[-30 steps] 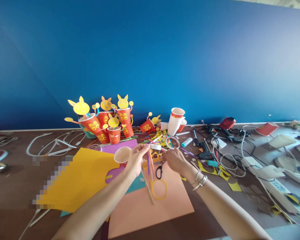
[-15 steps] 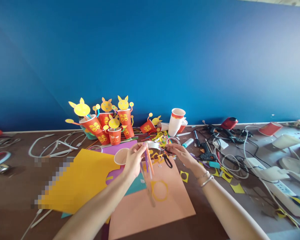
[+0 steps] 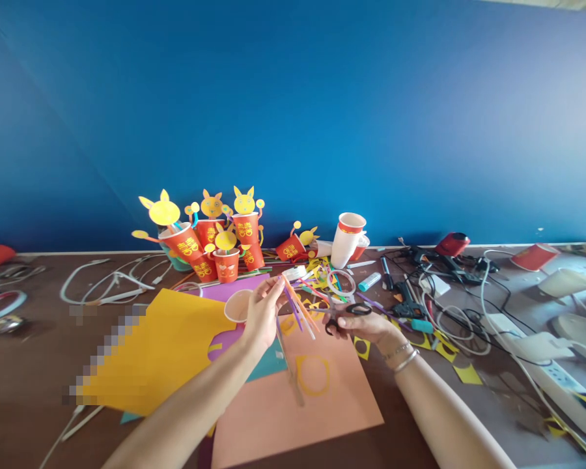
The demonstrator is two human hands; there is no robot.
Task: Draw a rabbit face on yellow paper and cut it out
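Dial centred on the straws [image 3: 299, 303], twelve toward the blue wall [image 3: 293, 117].

Straws: a loose bunch in orange, purple and white, held up in front of the person, over the far end of a peach sheet [image 3: 297, 417]. Left hand [image 3: 264, 312] at nine o'clock, thumb and fingertips pinched together on their upper ends; lower ends fan out toward five.

Right hand [image 3: 368, 327] at four, closed on black-handled scissors [image 3: 339, 313] at three. Blades aim toward the straws – whether they touch, cannot tell. Nor can I tell which fingers sit inside the loops. Bracelets [image 3: 404, 358] on that wrist.

On the peach sheet, at six, a yellow cut-out frame [image 3: 328, 376] with a round opening. A pale thin stick [image 3: 293, 378] lies just beside it, nearer seven. Blue-green paper [image 3: 264, 366] at seven, a large yellow sheet [image 3: 166, 352] at eight. Just past the left hand, at nine, an open paper cup [image 3: 238, 306].

At ten, red cups with yellow animal heads [image 3: 185, 242], clustered by the wall. At one, a tall white cup stack [image 3: 344, 246]. At two, a clear tape roll [image 3: 352, 286] and a turquoise tube [image 3: 370, 281]. At three, a glue gun [image 3: 406, 307] among black cables; further out, below three, a white power strip [image 3: 532, 371].
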